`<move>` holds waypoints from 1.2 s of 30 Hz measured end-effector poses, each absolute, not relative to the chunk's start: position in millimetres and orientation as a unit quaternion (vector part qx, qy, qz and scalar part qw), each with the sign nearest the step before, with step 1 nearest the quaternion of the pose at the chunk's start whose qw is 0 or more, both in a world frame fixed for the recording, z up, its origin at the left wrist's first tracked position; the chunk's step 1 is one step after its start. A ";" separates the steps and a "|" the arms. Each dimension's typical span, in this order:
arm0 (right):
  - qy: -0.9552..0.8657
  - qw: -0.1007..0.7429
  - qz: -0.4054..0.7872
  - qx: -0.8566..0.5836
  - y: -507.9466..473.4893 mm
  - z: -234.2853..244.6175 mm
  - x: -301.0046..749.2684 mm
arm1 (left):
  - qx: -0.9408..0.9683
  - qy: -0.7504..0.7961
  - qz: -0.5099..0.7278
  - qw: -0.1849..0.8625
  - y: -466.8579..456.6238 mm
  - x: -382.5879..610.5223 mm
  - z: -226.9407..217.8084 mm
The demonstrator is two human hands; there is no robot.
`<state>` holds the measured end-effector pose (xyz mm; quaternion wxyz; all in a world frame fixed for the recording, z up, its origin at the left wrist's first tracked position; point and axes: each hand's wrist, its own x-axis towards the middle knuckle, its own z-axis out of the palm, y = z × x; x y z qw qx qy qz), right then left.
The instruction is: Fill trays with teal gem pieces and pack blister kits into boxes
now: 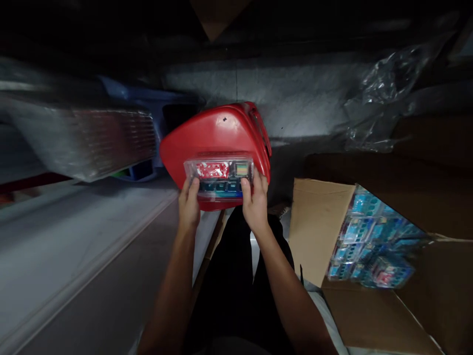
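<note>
The left hand [189, 206] and the right hand [254, 205] both pinch the lower edge of a clear plastic blister pack [219, 177], one at each end, with the fingers curled and the thumbs lying on its front. The pack is held level, at the middle of the view, above the person's lap. Behind its clear shell sit a red-and-white printed card at the upper left, a small square panel in yellow and green at the upper right, and a row of dark teal pieces along the bottom. No brand or writing can be read on it; the print is too small and glare crosses the plastic.

Directly behind the hands is a glossy red moulded plastic shell [218, 130], its layered edge suggesting stacked pieces. Below the hands are black trousers [229, 276]. To the right of the right hand, an open cardboard box [316, 231] holds many similar blister packs [373, 241] with blue and red cards, also unreadable. Beyond the box lies crumpled clear plastic film [391, 84]. Left of the left hand, a blurred silvery package [81, 140] lies in front of a blue plastic object [148, 106].
</note>
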<state>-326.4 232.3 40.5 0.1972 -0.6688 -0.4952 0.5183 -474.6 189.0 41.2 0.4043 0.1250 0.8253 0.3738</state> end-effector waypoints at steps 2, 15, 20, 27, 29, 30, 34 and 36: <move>-0.468 0.213 0.538 -0.668 232.1 40.6 -324.8 | 0.126 0.810 0.386 0.423 192.5 -473.9 45.4; -0.324 0.412 0.575 -0.628 165.6 148.2 -191.3 | 0.334 0.750 0.295 0.489 175.1 -395.9 167.1; -0.178 0.449 0.553 -0.679 102.2 151.2 -133.6 | 0.483 0.719 0.195 0.460 155.2 -307.1 169.8; 0.103 0.471 0.434 -0.761 -31.9 93.0 -26.7 | 0.555 0.569 -0.056 0.604 102.7 -148.5 103.6; 0.149 0.479 0.392 -0.771 -68.8 73.3 6.6 | 0.588 0.520 -0.084 0.614 83.6 -96.0 74.6; 0.165 0.488 0.377 -0.770 -84.7 63.1 24.3 | 0.605 0.499 -0.097 0.613 74.5 -69.4 59.9; 0.212 0.510 0.326 -0.767 -129.6 20.4 98.3 | 0.659 0.431 -0.143 0.600 45.3 30.4 6.7; 0.226 0.514 0.308 -0.768 -142.1 -0.3 131.0 | 0.681 0.408 -0.155 0.588 36.3 69.9 -14.5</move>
